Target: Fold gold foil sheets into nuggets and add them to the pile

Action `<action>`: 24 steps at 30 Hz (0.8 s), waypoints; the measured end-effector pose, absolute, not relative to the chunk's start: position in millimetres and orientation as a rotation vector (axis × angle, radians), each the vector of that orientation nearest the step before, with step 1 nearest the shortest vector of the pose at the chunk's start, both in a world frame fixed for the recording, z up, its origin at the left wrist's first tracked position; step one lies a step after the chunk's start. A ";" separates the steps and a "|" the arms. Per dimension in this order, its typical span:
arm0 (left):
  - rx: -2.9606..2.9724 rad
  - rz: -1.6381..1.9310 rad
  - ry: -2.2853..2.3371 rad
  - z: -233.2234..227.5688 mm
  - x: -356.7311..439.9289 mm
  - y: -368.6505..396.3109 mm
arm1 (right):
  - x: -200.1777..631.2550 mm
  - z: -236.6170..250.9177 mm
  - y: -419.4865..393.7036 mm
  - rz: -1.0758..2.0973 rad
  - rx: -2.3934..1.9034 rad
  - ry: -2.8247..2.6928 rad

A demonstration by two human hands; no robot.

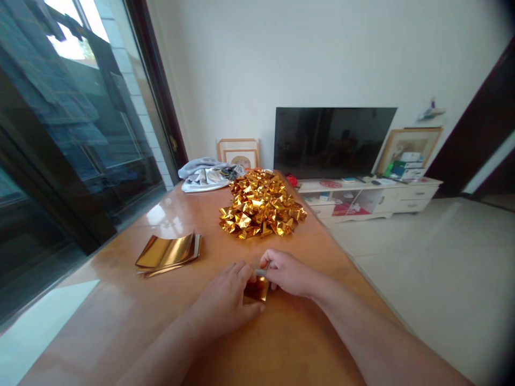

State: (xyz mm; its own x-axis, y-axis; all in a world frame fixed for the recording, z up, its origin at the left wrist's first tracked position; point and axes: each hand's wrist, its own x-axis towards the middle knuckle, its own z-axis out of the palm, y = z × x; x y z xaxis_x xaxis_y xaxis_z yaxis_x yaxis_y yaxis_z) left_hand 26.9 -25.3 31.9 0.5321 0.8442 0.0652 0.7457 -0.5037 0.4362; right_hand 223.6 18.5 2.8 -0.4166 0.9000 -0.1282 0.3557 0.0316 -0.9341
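A small gold foil sheet (257, 289) lies pressed on the wooden table (306, 343) between my two hands. My left hand (225, 297) covers its left side with fingers bent onto it. My right hand (287, 272) pinches its upper right edge between thumb and fingers. Beyond my hands sits a heap of folded gold foil pieces (260, 203). To the left, a stack of flat gold foil sheets (169, 253) rests on the table.
A grey bundle of cloth (205, 174) lies at the table's far end. A dark glass door (60, 150) runs along the left. A television (332, 140) stands on a white low cabinet (370, 198) to the right, above a tiled floor.
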 end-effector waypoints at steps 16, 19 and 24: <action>2.524 0.309 1.315 36.5 31.1 -26.7 | 247.2 8.5 24.4 1.009 -1.211 -2.099; 2.532 0.314 1.298 35.1 30.6 -26.3 | 248.3 7.5 23.5 0.996 -1.143 -2.222; 2.527 0.311 1.297 35.4 31.2 -26.8 | 249.4 4.7 24.6 0.827 -1.149 -2.386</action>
